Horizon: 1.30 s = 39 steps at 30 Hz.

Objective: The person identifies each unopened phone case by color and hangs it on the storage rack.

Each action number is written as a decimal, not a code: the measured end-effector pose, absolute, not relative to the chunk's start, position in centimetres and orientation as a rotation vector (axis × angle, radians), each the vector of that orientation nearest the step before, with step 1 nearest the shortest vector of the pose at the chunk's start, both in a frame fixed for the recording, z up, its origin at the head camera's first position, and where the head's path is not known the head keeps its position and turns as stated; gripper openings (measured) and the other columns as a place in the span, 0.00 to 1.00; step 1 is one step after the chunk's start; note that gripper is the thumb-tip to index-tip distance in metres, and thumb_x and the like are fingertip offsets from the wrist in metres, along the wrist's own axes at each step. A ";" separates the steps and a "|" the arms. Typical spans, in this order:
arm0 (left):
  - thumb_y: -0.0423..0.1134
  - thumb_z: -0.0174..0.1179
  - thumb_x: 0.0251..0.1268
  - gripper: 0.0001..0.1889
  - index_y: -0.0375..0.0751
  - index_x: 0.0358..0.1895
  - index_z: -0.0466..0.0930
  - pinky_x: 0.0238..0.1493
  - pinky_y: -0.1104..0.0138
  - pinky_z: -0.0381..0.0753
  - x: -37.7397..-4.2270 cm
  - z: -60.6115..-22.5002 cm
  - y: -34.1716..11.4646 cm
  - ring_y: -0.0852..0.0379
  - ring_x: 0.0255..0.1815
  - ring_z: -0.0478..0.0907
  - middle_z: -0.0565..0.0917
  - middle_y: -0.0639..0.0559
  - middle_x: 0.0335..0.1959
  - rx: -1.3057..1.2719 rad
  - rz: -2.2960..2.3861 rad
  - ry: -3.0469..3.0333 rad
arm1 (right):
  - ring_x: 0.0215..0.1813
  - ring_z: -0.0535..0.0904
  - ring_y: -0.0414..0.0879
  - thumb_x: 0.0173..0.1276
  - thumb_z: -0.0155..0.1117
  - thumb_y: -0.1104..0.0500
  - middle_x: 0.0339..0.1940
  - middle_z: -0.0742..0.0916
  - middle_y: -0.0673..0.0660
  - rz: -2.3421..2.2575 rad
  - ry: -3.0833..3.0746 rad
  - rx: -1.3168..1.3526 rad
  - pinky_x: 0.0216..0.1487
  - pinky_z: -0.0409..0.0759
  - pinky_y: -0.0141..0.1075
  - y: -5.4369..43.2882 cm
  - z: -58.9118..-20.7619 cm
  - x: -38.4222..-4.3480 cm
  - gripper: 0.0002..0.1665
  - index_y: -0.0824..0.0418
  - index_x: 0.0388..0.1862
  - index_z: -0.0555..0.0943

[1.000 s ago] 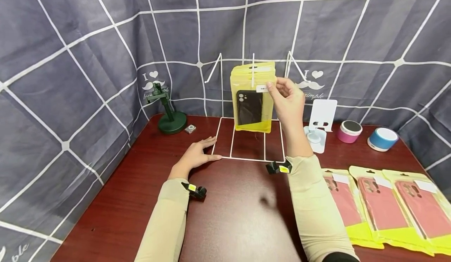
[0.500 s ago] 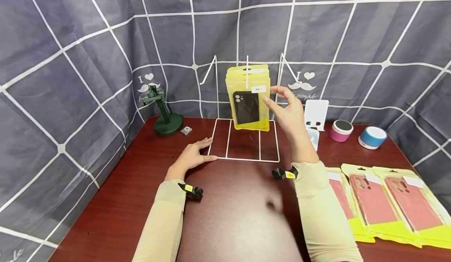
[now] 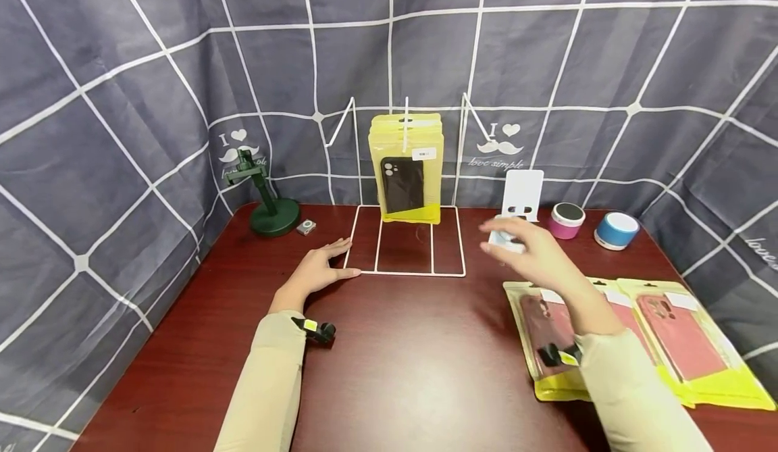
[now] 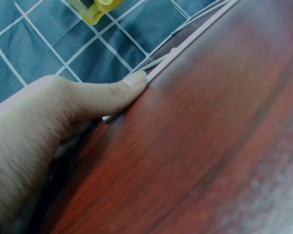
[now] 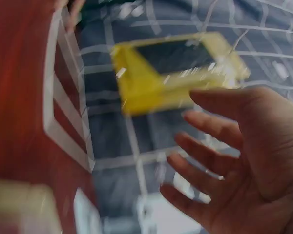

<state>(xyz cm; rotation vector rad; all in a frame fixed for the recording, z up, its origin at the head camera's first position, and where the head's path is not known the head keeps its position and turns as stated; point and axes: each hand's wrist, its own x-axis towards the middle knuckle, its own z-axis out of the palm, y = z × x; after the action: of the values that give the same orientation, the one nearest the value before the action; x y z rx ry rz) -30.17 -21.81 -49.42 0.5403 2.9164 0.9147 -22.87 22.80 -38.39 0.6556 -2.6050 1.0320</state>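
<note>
A white wire rack (image 3: 413,274) stands on the dark red table, with prongs at its top. From its middle prong hang yellow-edged pouches (image 3: 433,188); the front one shows a black phone case (image 3: 404,185). My left hand (image 3: 313,273) rests at the rack's front left corner, its thumb (image 4: 112,95) touching the base wire. In the air right of the rack is my right hand (image 3: 535,253), holding nothing, its fingers apart; it looks blurred in the right wrist view. Below it lie several pouches with pink phone cases (image 3: 677,334), partly hidden by the right arm.
A green stand (image 3: 273,212) and a small square clip-like device (image 3: 306,226) sit left of the rack. Behind my right hand is a white phone stand (image 3: 523,192). Farther right are a pink speaker (image 3: 566,221) and a blue speaker (image 3: 616,230). A grey grid-patterned curtain (image 3: 437,46) hangs behind.
My right hand has let go of the front hanging pouch and moved down and right, toward the pink cases. The left hand stays on the rack's corner. The head view has shifted rightward.
</note>
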 end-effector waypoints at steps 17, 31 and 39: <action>0.71 0.66 0.53 0.48 0.51 0.76 0.67 0.73 0.44 0.59 -29.6 -49.7 -23.1 0.47 0.79 0.57 0.64 0.50 0.77 0.539 0.903 2.929 | 0.55 0.79 0.58 0.62 0.75 0.47 0.53 0.85 0.59 0.771 -3.064 0.626 0.55 0.76 0.60 34.4 -44.4 -20.8 0.29 0.62 0.56 0.83; 0.71 0.67 0.52 0.48 0.52 0.76 0.68 0.74 0.46 0.59 -30.0 -50.1 -22.5 0.49 0.79 0.57 0.65 0.52 0.77 0.569 0.937 2.930 | 0.40 0.72 0.45 0.65 0.74 0.58 0.37 0.79 0.51 0.932 -3.043 0.656 0.40 0.73 0.33 35.4 -45.7 -21.0 0.12 0.57 0.44 0.82; 0.73 0.65 0.53 0.49 0.53 0.76 0.67 0.74 0.46 0.59 -30.2 -49.9 -22.0 0.50 0.79 0.57 0.65 0.53 0.77 0.566 0.915 2.930 | 0.34 0.71 0.39 0.68 0.68 0.66 0.31 0.77 0.47 0.763 -2.913 0.720 0.35 0.72 0.34 35.2 -46.7 -21.3 0.06 0.58 0.35 0.79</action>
<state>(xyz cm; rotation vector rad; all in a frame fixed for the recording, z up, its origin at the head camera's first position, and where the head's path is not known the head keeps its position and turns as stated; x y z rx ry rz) -30.22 -22.00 -49.86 0.5655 2.9302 0.9155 -21.26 35.22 -46.67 0.7199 -2.9125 0.7626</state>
